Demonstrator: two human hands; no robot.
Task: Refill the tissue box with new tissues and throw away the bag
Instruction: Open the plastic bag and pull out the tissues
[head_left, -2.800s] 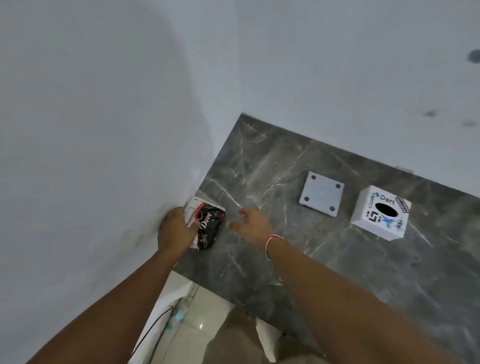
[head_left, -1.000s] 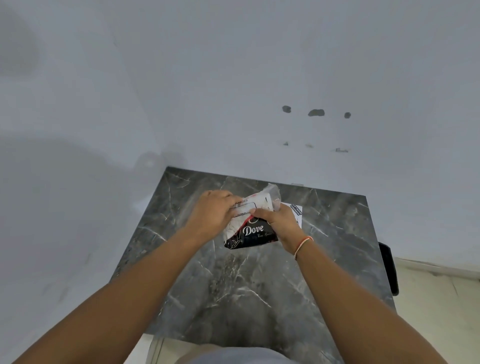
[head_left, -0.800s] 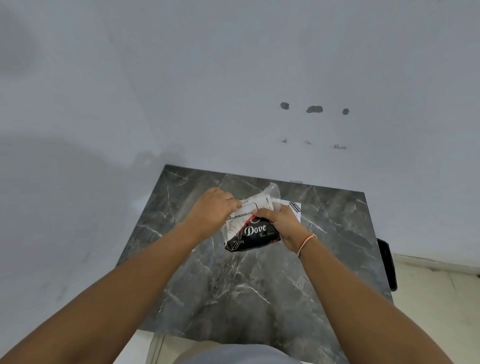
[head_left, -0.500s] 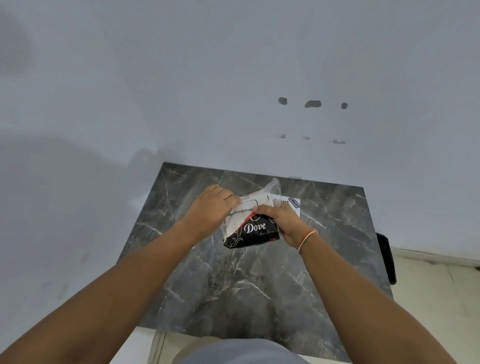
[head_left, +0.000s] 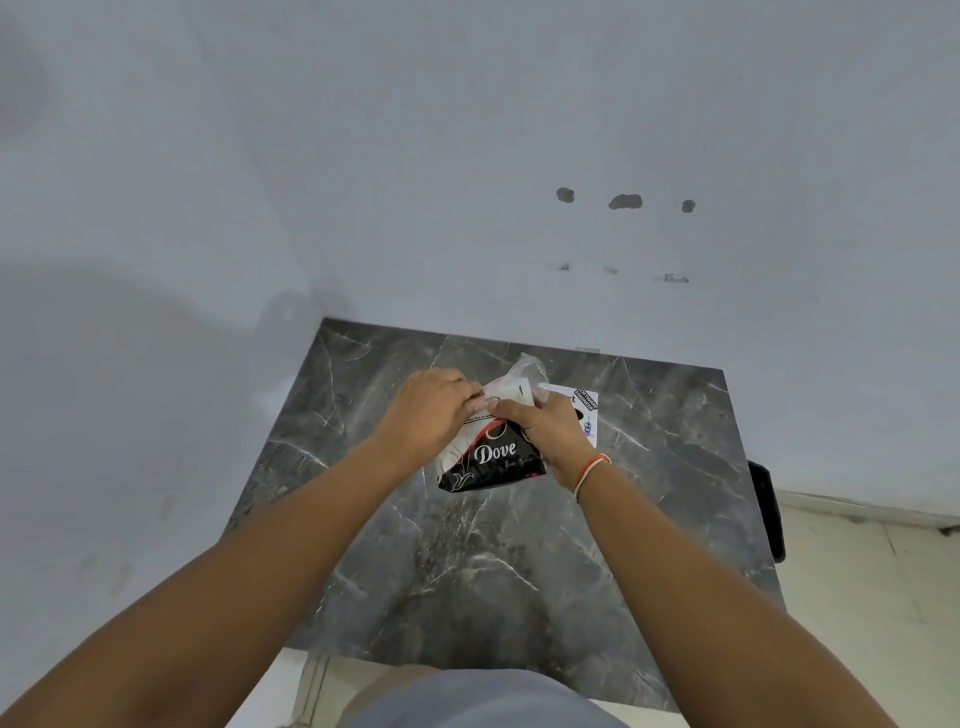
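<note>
While the bag (head_left: 491, 452) is gripped above the table (head_left: 498, 561), little of the task can be counted as done. It is a black, white and red pack marked "Dove", held over the middle of the dark marble top, and it looks full and unopened, though its upper end is partly hidden by fingers. The left hand (head_left: 431, 410) is clamped on the upper left edge of the bag with its fingers curled tight. The right hand (head_left: 545, 431) is closed on the upper right part, thumb pressed near the top seam, where a twist of clear film sticks up. Both hands are set close together at that seam, so the step in hand is judged to be tearing or pulling the wrapper open.

Just behind the right hand the box (head_left: 587, 410) is seen only as a white corner with print on it; its opening is covered, so whether it is empty cannot be told. No tissue is seen outside the bag.

Judged from this, 3 steps are left: the wrapper is to be opened, the tissues moved into the box, and the empty bag thrown away. No bin is visible.
</note>
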